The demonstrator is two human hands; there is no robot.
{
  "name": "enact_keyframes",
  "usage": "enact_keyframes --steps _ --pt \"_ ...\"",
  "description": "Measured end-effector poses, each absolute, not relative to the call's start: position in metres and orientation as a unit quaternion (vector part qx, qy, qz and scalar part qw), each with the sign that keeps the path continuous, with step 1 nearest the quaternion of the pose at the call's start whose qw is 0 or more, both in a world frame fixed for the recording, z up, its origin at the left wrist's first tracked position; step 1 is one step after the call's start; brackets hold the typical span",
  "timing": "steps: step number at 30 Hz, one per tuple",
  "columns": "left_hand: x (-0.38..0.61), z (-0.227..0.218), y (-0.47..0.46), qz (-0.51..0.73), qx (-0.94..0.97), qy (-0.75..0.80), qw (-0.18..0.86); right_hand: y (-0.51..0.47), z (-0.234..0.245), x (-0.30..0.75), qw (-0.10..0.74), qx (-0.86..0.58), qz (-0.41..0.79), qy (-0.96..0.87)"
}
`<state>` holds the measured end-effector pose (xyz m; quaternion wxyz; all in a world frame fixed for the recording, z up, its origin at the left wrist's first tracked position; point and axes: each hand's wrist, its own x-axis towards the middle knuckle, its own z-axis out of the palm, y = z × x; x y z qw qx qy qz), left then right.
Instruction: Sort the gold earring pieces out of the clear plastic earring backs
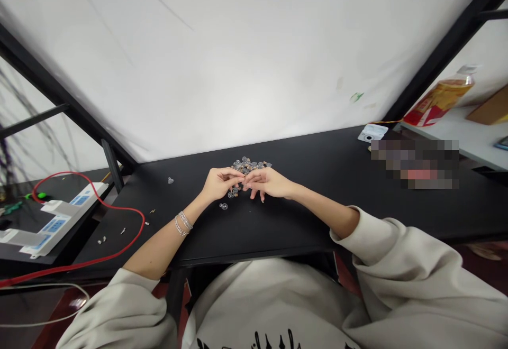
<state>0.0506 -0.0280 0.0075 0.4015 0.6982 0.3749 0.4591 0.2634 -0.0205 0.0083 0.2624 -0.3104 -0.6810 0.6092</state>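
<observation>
My left hand [220, 182] and my right hand [270, 182] meet over the black table [293, 227], fingertips almost touching. Thumb and forefinger of each are pinched together. Whatever sits between the fingertips is too small to make out. Two fingers of my right hand hang down loosely. Just beyond and partly behind the hands lies a pile of small clear pieces [245, 164] with some brownish bits among them. A clear round piece [224, 206] rests nearer to me, below my left hand. Another clear piece [170, 180] lies apart to the left.
Tiny white bits [102, 240] are scattered at the table's left, near a red cable [115, 256]. A white power strip [67, 222] stands farther left. Back right are a small white case [372, 132] and a bottle [442, 98]. A white wall [246, 63] rises behind.
</observation>
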Motion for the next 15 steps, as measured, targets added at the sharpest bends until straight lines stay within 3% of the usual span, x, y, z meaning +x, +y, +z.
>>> enact_keyframes --steps 15 --pt "0.0494 0.0061 -0.0283 0.454 0.706 0.369 0.398 -0.0228 0.0079 0.2593 0.291 -0.341 0.607 -0.656"
